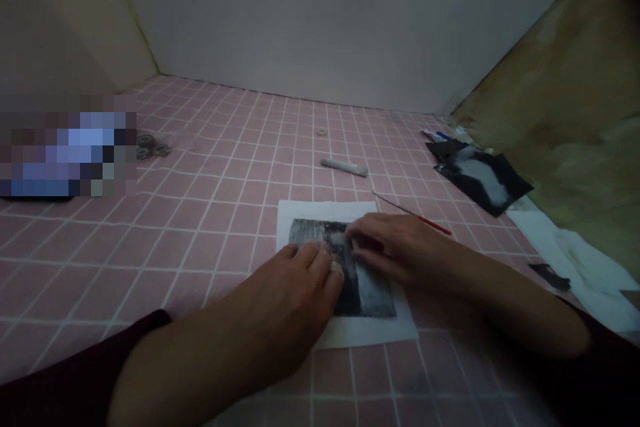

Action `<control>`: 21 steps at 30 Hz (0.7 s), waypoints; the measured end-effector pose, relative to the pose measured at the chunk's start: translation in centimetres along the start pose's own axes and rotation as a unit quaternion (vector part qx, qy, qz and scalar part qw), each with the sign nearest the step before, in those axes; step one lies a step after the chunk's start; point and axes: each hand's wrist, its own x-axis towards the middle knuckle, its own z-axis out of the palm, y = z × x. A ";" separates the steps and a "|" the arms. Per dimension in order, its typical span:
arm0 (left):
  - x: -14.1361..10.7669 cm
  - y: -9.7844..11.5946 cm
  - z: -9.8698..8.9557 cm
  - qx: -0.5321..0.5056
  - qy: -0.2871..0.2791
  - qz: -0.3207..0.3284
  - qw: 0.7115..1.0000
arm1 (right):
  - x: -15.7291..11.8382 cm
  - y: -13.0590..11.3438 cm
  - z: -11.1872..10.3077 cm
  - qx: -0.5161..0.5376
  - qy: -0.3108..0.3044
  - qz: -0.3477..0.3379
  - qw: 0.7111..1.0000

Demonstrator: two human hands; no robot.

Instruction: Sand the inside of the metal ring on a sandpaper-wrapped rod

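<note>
A white sheet of paper (363, 335) lies on the pink checked surface, bearing a dark grey and black picture (377, 300) with paler smudged areas. My left hand (307, 287) rests on the left part of the picture, its fingers stretched out over the paper and a ring on one of them. Over the upper right of the picture, my right hand (387, 247) is closed in a pinch. Whatever sits between its thumb and fingertips is too small and dim to name. Both hands cover part of the picture.
Beyond the paper lie a thin red-handled brush (410, 212), a grey stick (344, 167) and a cream ring (321, 131). At right are a black smudged sheet (487, 177), white paper (555, 247) and a dark scrap (550, 275). Small round items (146, 141) lie left, beside a blurred-out area.
</note>
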 end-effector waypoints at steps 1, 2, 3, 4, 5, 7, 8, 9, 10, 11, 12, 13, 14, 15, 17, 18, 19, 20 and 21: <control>0.0 0.0 0.0 0.000 0.003 0.001 1.000 | 0.0 0.1 -0.1 -0.008 0.016 0.004 1.000; 0.0 0.0 0.0 0.000 0.007 0.003 1.000 | 0.0 0.1 -0.1 -0.003 0.008 0.002 1.000; 0.0 0.0 -0.1 0.001 0.010 0.006 1.000 | 0.0 0.1 -0.2 0.011 -0.019 -0.005 1.000; 0.0 0.0 -0.1 0.001 0.011 0.009 1.000 | 0.0 0.1 -0.2 0.026 -0.049 -0.014 0.998; 0.1 0.0 -0.2 0.001 0.011 0.009 1.000 | 0.0 0.1 -0.2 0.035 -0.067 -0.022 0.997; 0.1 -0.1 -0.2 -0.005 0.010 0.004 1.000 | 0.1 0.3 0.0 0.022 -0.039 -0.019 0.999; 0.2 -0.1 -0.2 -0.010 0.009 0.001 1.000 | 0.2 0.4 0.1 0.002 0.005 -0.009 1.000; 0.2 -0.1 -0.2 -0.014 0.009 0.000 1.000 | 0.3 0.5 0.2 -0.014 0.043 -0.001 0.999; 0.2 -0.1 -0.3 -0.016 0.011 0.001 1.000 | 0.3 0.6 0.3 -0.020 0.058 0.005 0.998; 0.3 -0.1 -0.3 -0.017 0.012 0.004 1.000 | 0.3 0.6 0.4 -0.003 0.035 -0.008 0.999; 0.3 -0.1 -0.3 -0.016 0.011 0.009 1.000 | 0.3 0.6 0.5 0.016 0.006 -0.019 1.000; 0.3 -0.1 -0.3 -0.015 0.010 0.012 1.000 | 0.3 0.5 0.5 0.033 -0.023 -0.030 0.999; 0.3 -0.1 -0.3 -0.013 0.010 0.012 1.000 | 0.3 0.5 0.6 0.041 -0.036 -0.036 0.998; 0.3 -0.1 -0.2 -0.011 0.010 0.010 1.000 | 0.3 0.5 0.7 0.035 -0.027 -0.033 0.998; 0.2 0.0 -0.2 -0.009 0.013 0.001 1.000 | 0.4 0.5 0.8 -0.002 0.033 -0.013 0.999; 0.2 0.0 -0.2 -0.009 0.015 -0.001 1.000 | 0.4 0.5 0.8 -0.013 0.049 -0.009 0.999; 0.2 0.0 -0.2 -0.010 0.014 0.000 1.000 | 0.4 0.5 0.8 -0.014 0.049 -0.010 0.999; 0.2 0.0 -0.3 -0.011 0.014 0.003 1.000 | 0.4 0.4 0.8 0.002 0.021 -0.020 1.000; 0.2 0.0 -0.3 -0.013 0.012 0.007 1.000 | 0.4 0.3 0.8 0.019 -0.008 -0.028 0.999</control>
